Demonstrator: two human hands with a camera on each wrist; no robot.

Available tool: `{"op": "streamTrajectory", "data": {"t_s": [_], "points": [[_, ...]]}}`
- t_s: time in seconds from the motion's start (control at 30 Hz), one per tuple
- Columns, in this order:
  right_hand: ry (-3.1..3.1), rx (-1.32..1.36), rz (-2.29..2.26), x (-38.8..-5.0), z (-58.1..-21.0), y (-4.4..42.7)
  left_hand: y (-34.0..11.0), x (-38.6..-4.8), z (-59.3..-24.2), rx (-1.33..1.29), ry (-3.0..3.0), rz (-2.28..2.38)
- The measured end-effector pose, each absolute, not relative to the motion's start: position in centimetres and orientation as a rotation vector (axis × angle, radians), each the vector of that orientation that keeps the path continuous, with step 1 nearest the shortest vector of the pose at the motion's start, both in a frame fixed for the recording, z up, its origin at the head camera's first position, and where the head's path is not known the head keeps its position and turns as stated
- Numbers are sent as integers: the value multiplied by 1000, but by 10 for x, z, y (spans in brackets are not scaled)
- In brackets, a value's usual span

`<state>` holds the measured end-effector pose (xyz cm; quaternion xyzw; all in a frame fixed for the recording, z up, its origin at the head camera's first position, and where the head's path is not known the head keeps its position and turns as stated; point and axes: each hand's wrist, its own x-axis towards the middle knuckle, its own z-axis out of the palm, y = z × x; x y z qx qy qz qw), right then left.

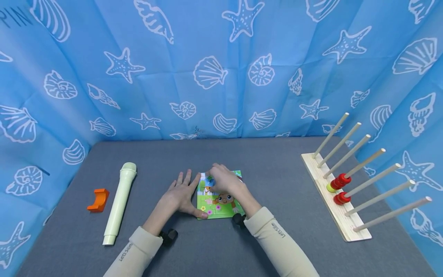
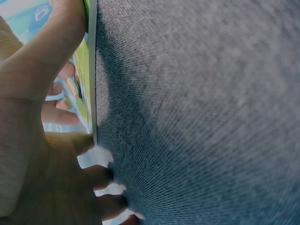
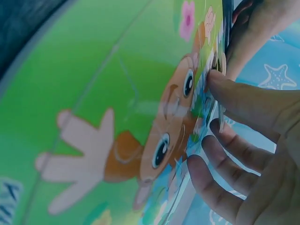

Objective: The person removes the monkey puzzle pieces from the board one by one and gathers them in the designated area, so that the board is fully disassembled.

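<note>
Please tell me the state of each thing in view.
Left grip: fingers spread, thumb on the puzzle
Right grip: pinching a thin piece at the puzzle
Puzzle: flat, partly covered
Pale microphone-shaped stick: lying on its side
Orange block: lying, notch leftward
Peg rack: pegs upright, rings on two
Curtain: hanging, creased

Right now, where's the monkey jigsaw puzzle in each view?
Head: monkey jigsaw puzzle centred left to right, below the middle.
Left wrist: upper left, nearly edge-on.
Right wrist: large, from left edge past centre.
Shared landmark: blue curtain, visible in all three.
</note>
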<state>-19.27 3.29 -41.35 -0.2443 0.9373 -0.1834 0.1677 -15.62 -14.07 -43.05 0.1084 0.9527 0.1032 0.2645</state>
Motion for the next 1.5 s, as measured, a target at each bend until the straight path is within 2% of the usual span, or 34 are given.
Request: {"op": "streamTrajectory", "data": {"t_s": [0.53,0.97,1.5], "points": [[2763,-578,-645,-189,-411,45,-145,-155,-431,332,2588,301],[2787,-502,-636,-204,-403,89,-154,-152,-437,355,2639,299],[2742,-421,-592,-221,-403,138,-157,-147,-428,372,2662,258]]}}
